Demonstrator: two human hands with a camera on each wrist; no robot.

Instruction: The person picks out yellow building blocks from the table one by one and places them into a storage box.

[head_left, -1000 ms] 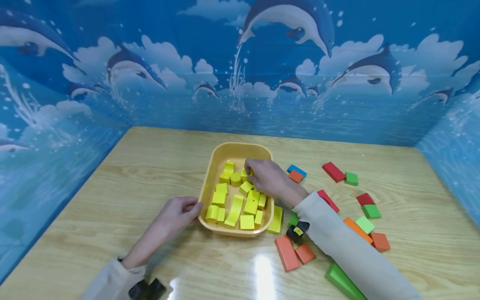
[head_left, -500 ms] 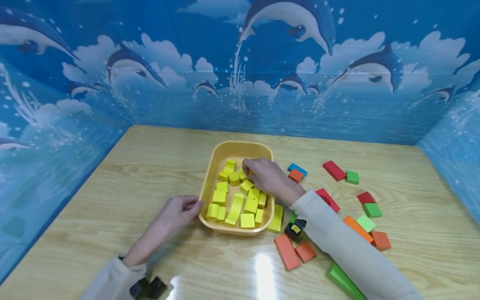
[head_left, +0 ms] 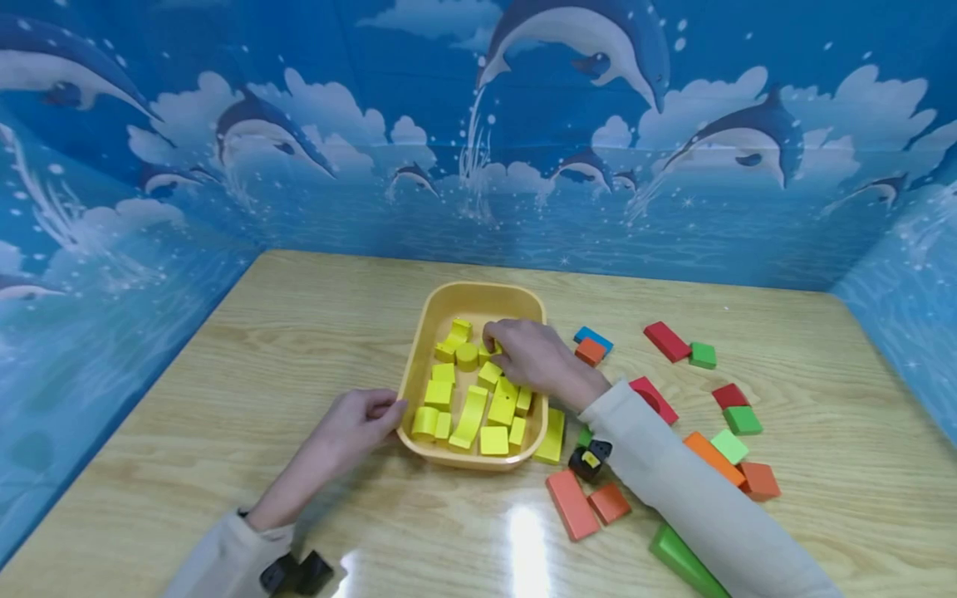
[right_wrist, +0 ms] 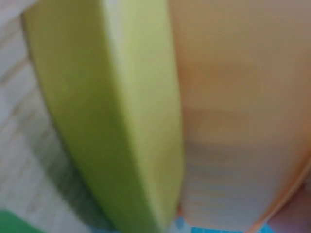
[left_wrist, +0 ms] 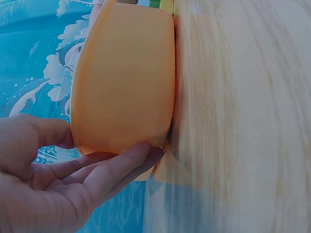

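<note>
A yellow-orange plastic basin holds several yellow toy blocks, among them cubes, a cylinder and curved pieces such as an arched block. My left hand grips the basin's near left side. In the left wrist view its thumb is at the rim, and the fingers lie along the outer wall. Reaching in over the right side, my right hand pinches a small yellow block near the far end, its fingertips partly hiding it. The right wrist view shows a yellow block close beside the basin's outer wall.
Right of the basin lie red, orange, green and blue blocks, including a red one, an orange one and a long green one partly under the right sleeve. A dolphin-print curtain stands behind the wooden table.
My right hand has shifted slightly left inside the basin, and the small yellow block at its fingertips has changed position a little. The left hand stays at the basin's side.
</note>
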